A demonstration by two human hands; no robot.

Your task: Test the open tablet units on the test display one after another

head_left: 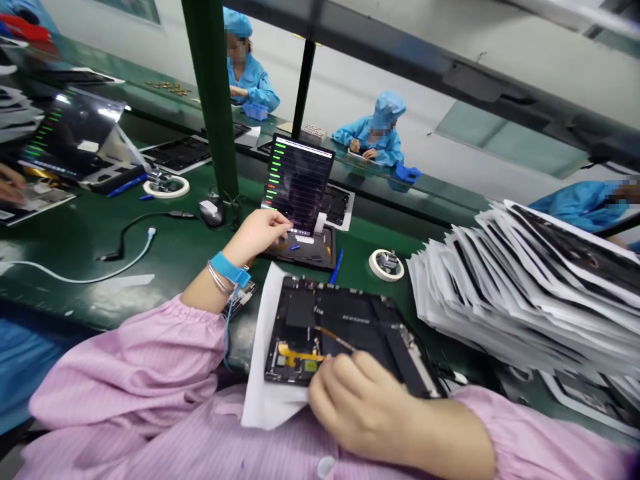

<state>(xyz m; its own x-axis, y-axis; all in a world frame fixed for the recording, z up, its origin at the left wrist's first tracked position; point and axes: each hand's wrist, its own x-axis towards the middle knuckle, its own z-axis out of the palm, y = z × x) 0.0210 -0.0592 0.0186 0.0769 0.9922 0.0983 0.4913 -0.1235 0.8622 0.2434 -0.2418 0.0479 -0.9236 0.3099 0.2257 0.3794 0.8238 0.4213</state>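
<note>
My left hand (263, 233) is in a pinch at the lower edge of an upright tablet screen (299, 183), which shows green and red lines on black. What its fingertips hold, if anything, is too small to make out. A blue wrist strap (231, 269) with a cord circles that wrist. My right hand (367, 403) is closed over the near edge of an opened tablet body (350, 317) with black battery cells. Its fingertips meet the end of a yellow flex cable (295, 355); their grip is hidden. White paper (260, 373) lies under this body.
At right leans a tall stack of paper-interleaved tablet parts (500, 287). A tape roll (387, 265), blue pen (337, 267), mouse (213, 210) and white cable (80, 277) lie on the green bench. Co-workers in blue sit beyond the frame posts; another person's hand (11, 183) is at far left.
</note>
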